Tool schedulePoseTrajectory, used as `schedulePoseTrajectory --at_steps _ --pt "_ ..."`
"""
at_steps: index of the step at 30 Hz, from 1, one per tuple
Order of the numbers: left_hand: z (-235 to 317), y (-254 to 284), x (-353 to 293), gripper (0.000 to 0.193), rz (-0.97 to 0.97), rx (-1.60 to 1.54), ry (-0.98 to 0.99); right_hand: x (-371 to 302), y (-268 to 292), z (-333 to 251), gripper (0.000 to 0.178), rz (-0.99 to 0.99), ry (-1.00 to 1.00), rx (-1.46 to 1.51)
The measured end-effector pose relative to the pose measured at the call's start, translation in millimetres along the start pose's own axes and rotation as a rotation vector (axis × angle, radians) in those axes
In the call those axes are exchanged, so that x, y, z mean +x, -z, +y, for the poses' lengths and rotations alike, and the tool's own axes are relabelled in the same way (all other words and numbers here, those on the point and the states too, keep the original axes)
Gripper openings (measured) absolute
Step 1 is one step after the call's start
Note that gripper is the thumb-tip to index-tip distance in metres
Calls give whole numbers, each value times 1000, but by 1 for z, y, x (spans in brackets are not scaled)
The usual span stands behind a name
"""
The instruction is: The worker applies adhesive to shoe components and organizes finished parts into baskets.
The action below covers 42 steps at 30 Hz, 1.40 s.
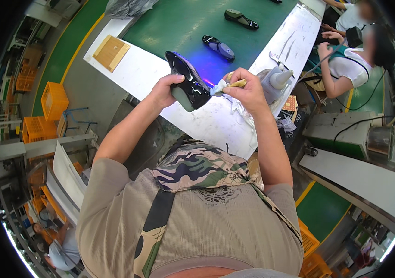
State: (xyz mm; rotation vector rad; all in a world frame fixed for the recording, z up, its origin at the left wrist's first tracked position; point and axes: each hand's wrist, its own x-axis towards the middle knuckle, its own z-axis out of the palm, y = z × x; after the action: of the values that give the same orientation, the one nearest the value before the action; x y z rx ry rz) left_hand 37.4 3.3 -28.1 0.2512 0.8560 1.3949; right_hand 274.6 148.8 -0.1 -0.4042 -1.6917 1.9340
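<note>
A glossy black shoe (192,85) with a greenish last inside it is tilted in the air over the near edge of the white table border. My left hand (164,91) is closed around its greenish end. From the right, my right hand (248,90) pinches a small white cloth (219,88) against the shoe's side. Yellowish covers show on fingers of that hand. Bluish-violet light shines on the green surface just behind the shoe. Beside my right hand stands a pale plastic bottle (278,79) with a cone-shaped nozzle.
Further shoes on lasts, including one black shoe (218,48) and another (241,20), lie on the green belt (169,32). A wooden board (111,53) rests at the table's left corner. Co-workers (345,65) sit at the right. Orange crates (54,102) stand at the left.
</note>
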Motion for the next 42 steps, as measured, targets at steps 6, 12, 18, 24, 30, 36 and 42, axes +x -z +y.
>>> schedulePoseTrajectory --at_steps 6,12,18,24,30,36,42 --pt "-16 25 -21 54 -17 -207 -168 11 -26 15 21 164 -85 266" --pt "-3 31 -47 53 71 -95 -374 30 -60 28 22 210 -112 308" --pt "26 49 -92 49 245 249 -635 49 -103 50 22 251 -204 289" --pt "64 74 -145 61 376 614 -903 80 -175 60 17 134 -303 306" --pt "153 102 -247 63 615 657 -1068 124 -230 67 14 -48 -232 467" --pt "293 95 -418 44 929 773 -1380 139 -258 112 11 -38 -383 451" --pt "408 73 -610 31 1466 1072 -1561 138 -271 143 12 -33 -572 416"
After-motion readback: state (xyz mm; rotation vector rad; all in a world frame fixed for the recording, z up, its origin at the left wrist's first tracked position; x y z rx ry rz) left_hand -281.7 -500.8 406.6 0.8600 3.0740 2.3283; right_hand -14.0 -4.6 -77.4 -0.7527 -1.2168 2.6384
